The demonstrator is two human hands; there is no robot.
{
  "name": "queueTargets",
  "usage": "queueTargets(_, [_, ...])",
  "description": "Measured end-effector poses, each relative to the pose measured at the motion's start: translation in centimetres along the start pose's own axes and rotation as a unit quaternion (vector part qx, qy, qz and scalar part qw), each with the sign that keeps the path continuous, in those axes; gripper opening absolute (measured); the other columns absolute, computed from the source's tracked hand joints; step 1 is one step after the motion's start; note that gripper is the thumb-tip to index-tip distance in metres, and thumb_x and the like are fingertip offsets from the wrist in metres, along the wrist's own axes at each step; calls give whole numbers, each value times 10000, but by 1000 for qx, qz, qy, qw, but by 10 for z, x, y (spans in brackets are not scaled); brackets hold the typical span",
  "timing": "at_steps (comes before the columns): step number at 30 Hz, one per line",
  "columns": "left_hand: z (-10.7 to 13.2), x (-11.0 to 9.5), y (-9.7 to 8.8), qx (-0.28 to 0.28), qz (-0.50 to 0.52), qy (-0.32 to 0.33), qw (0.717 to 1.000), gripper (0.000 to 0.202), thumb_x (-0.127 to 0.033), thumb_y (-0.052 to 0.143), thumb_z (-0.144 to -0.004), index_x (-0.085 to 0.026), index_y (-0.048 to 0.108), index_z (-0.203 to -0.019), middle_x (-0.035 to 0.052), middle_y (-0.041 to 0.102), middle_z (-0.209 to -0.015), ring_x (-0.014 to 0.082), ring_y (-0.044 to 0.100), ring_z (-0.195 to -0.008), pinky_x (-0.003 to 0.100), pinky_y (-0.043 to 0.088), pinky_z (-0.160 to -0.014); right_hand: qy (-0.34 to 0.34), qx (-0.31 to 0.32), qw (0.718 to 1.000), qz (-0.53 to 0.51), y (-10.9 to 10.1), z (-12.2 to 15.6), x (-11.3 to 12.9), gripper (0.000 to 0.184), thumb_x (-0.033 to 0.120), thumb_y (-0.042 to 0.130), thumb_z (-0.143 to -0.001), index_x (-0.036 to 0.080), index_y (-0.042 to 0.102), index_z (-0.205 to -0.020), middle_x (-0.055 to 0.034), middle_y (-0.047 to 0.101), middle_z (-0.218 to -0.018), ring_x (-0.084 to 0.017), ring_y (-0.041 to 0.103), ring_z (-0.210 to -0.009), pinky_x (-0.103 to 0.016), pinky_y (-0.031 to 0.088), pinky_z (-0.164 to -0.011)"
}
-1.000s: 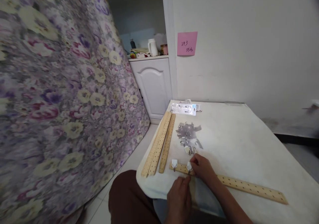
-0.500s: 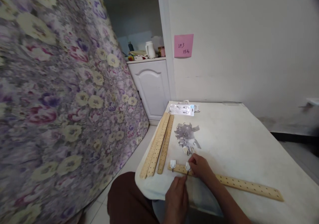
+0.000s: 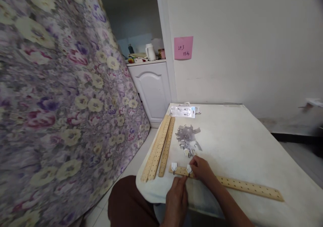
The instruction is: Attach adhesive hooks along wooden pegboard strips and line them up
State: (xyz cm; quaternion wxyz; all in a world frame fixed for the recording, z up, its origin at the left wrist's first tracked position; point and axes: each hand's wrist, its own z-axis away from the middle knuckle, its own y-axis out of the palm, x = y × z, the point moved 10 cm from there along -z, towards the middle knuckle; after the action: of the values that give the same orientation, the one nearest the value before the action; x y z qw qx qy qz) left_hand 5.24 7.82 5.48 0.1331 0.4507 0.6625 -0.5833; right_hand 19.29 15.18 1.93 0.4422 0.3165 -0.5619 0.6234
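A long perforated wooden strip (image 3: 239, 186) lies across the near side of the white table (image 3: 239, 143). Two small white hooks sit at its left end: one hook (image 3: 174, 166) stands free, the other hook (image 3: 189, 168) is pinched by the fingers of my right hand (image 3: 202, 169). My left hand (image 3: 176, 198) is curled at the table's near edge, its fingertips at the strip just below that hook. Just behind my right hand lies a pile of clear hook pieces (image 3: 188, 138).
Three more wooden strips (image 3: 161, 148) lie together along the table's left edge. A clear blister pack (image 3: 182, 111) sits at the far left corner. A floral mattress (image 3: 58, 96) leans on the left. A pink note (image 3: 183, 47) is on the wall, beside a white cabinet (image 3: 151, 85).
The view has drifted slightly, shifting everything a little to the left. Both hands stay at the left end of the strip, on the same hook.
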Motion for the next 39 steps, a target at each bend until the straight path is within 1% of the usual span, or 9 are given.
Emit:
queueTargets(3, [-1,1,-1,-5,-9,5,1000,355,-179,375,-909,-195,518,-1234,112,594,-1072,195,578,-1009,342,503,-876,-16,-9,1000,7,-1,-1,1,102,101,484,-657,199,495,-629,63,515,-503,-104,548,-442,-187,383,-444])
queueTargets(7, [-4,-2,-3,-10,-11,21,1000,364,-158,381,-907,-204,504,-1246,110,588,-1117,191,565,-1059,335,492,-901,3,8,1000,-15,3,-2,-4,95,112,469,-663,203,483,-640,73,486,-468,-108,535,-398,-188,362,-408])
queueTargets(10, [-6,-4,-3,-9,-17,27,999,372,-145,383,-902,-213,504,-1247,106,584,-1144,193,558,-1081,335,489,-909,-2,2,1000,-6,2,-2,-4,89,114,468,-653,199,487,-635,69,499,-474,-104,530,-397,-188,353,-412])
queueTargets(15, [-5,-2,0,-1,-27,23,999,370,-153,382,-906,-217,504,-1250,102,595,-1117,190,572,-1057,332,499,-890,-21,-11,1000,16,0,-3,-2,88,111,463,-643,190,495,-621,61,518,-490,-96,527,-424,-183,354,-442])
queueTargets(20, [-4,-1,0,-10,-30,24,999,365,-151,381,-904,-209,514,-1239,100,598,-1110,185,576,-1053,321,501,-885,-18,-3,1000,20,1,-3,-3,94,116,452,-651,191,506,-629,62,509,-472,-96,515,-415,-179,336,-430])
queueTargets(25, [-6,-2,2,3,-31,23,999,385,-139,373,-900,-216,504,-1254,100,590,-1138,181,565,-1078,316,491,-904,-38,-18,999,30,-2,-3,1,92,116,463,-650,190,510,-623,52,533,-498,-100,526,-457,-178,337,-448])
queueTargets(32, [-7,0,3,-2,-57,25,998,440,-105,372,-865,-208,488,-1277,105,577,-1172,186,571,-1078,308,498,-891,-16,5,1000,6,4,-3,-6,87,121,455,-662,192,505,-651,58,514,-508,-95,516,-420,-173,322,-409])
queueTargets(35, [-9,1,5,7,-74,13,997,475,-90,366,-845,-209,477,-1291,103,573,-1180,188,584,-1064,306,502,-879,-33,-10,999,14,3,-4,-5,86,120,455,-660,192,500,-646,55,521,-508,-96,514,-439,-174,323,-424])
queueTargets(39, [-13,4,10,40,-103,-13,994,513,-89,353,-829,-218,455,-1315,95,582,-1149,187,618,-987,297,517,-832,-49,-16,998,32,1,-4,-2,90,113,456,-654,189,499,-632,52,523,-509,-97,517,-461,-179,333,-450])
